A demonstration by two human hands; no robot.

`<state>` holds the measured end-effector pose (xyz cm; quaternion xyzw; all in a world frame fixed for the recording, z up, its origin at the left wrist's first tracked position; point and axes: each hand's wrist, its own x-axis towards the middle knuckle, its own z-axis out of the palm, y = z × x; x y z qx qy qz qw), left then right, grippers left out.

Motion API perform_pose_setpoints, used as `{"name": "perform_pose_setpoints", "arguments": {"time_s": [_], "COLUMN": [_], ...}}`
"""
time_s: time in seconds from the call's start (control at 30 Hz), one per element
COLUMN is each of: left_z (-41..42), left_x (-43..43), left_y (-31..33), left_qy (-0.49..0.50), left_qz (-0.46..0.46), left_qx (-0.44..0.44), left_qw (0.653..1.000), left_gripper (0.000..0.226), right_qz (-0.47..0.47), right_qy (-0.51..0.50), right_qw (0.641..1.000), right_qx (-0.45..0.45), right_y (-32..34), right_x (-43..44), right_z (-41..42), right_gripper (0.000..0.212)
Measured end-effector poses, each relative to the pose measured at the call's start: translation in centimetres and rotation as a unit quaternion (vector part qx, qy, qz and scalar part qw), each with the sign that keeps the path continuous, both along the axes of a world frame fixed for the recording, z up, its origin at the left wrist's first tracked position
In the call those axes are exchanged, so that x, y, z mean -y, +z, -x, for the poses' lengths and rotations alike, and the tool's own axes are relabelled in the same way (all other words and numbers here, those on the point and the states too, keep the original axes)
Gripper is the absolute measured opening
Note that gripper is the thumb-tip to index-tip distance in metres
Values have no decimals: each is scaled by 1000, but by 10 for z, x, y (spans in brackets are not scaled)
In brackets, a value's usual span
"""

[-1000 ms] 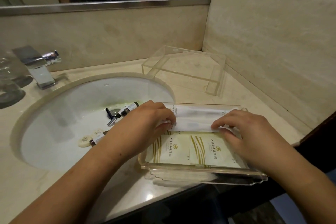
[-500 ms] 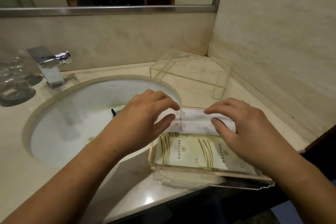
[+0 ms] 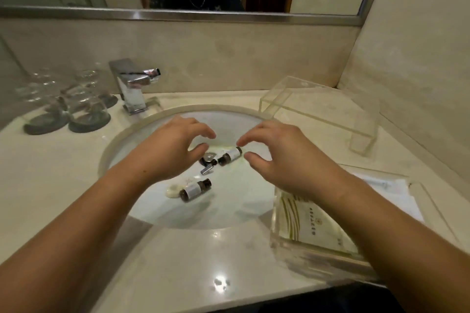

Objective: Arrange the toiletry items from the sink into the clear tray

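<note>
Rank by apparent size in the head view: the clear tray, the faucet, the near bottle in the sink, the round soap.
1. clear tray
2. faucet
3. near bottle
4. round soap, partly hidden by the bottle

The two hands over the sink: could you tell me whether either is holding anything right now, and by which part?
Nothing is held. The left hand and right hand hover open above the bottles in the sink.
</note>
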<state>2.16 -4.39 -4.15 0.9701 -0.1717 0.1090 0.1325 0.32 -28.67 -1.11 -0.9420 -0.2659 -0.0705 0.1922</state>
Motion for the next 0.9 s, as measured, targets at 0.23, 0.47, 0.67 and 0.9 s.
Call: {"name": "perform_pose_setpoints", "arguments": {"time_s": [0.23,0.47,0.67,0.9], "left_z": [-27,-49,-57,-58], "left_x": [-39,-55,-59,-55], "left_y": [-39,-66,-74,-81], "left_qy": [39,40,86,95], "left_qz": [-15,-51,-80,-185], "left_qx": [-118,-242,-339,-406], "left_qw": [992,968,934,890], "left_gripper": [29,31,55,63], "right_qz": [111,213,285,310], "right_qy": [26,61,53,78], "right_qw": [992,966,938,926], "right_qx": [-45,-132,-190,-202], "right_y": [-29,-61,-91,-95], "right_x": [-61,-103,-138,-163], "right_z": [-47,-73,-93,-102], "right_gripper": [27,31,37,39]}}
